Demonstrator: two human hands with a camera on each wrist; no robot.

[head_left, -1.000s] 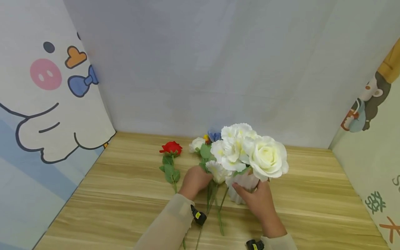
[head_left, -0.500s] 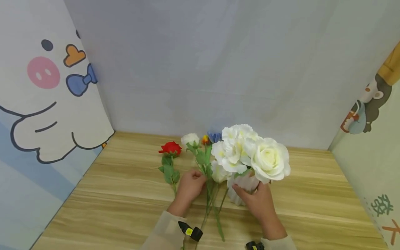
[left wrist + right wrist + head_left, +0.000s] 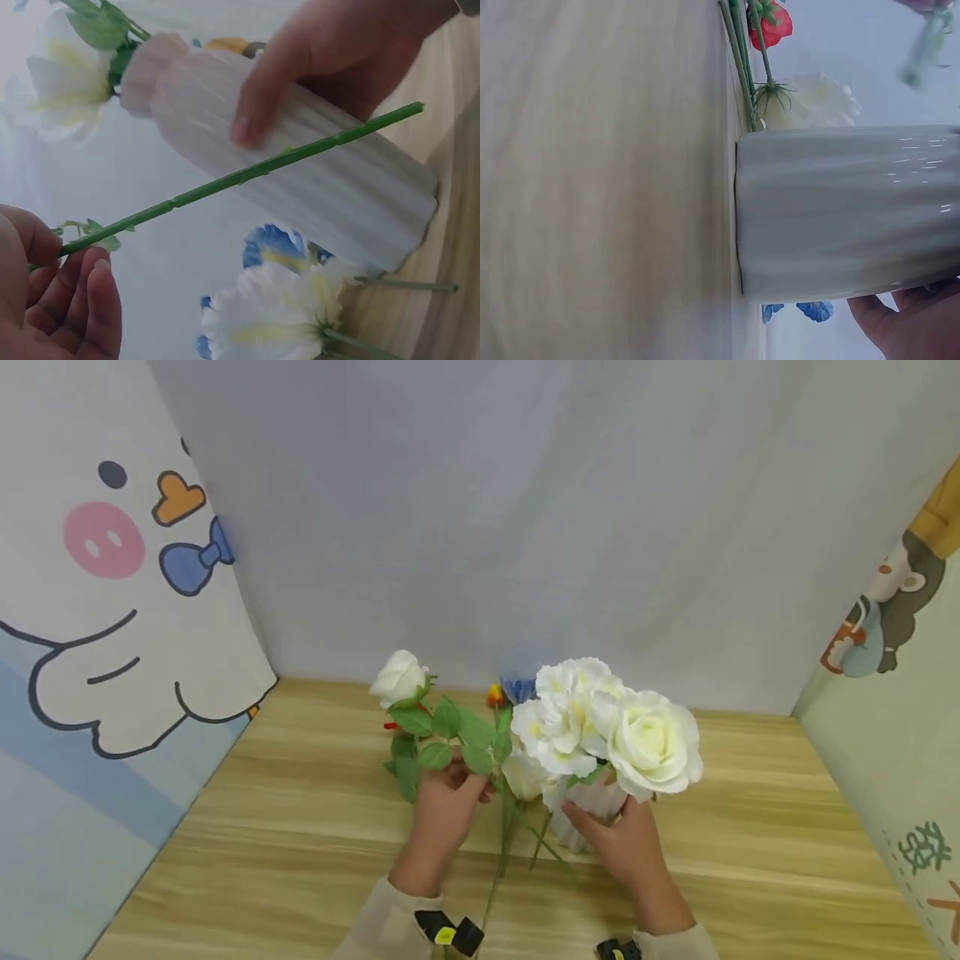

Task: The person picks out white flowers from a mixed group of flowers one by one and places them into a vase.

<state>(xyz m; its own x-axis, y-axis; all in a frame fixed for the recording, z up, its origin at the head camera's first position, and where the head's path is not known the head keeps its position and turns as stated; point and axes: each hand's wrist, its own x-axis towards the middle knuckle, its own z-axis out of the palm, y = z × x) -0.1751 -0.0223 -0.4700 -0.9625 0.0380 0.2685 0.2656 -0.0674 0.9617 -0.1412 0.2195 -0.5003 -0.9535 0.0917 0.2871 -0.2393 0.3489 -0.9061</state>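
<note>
The wood-grain surface (image 3: 285, 827) carries everything, and the pale ribbed vase (image 3: 840, 214) stands on it, toward the right of the loose stems. The hands are apart, each busy: the right hand (image 3: 626, 843) curls round the vase's side, while the left hand (image 3: 442, 802) pinches a stem well to the vase's left. As far as the pictures show, the filling looks partly done: a big white rose (image 3: 652, 739) and a ruffled white blossom (image 3: 566, 718) already rise above the vase mouth. The smaller white rose (image 3: 400, 678) in the left grip is not in; its green stem (image 3: 247, 174) crosses before the vase in the left wrist view, lower end free. Left out as well are another pale blossom (image 3: 525, 774) lying just beside the vase, a red flower (image 3: 774, 30) mostly hidden behind the held rose in the head view, a blue flower (image 3: 517, 690), and, smallest, an orange-yellow bud (image 3: 496, 696). By my judgement, more remains outside than has gone in.
</note>
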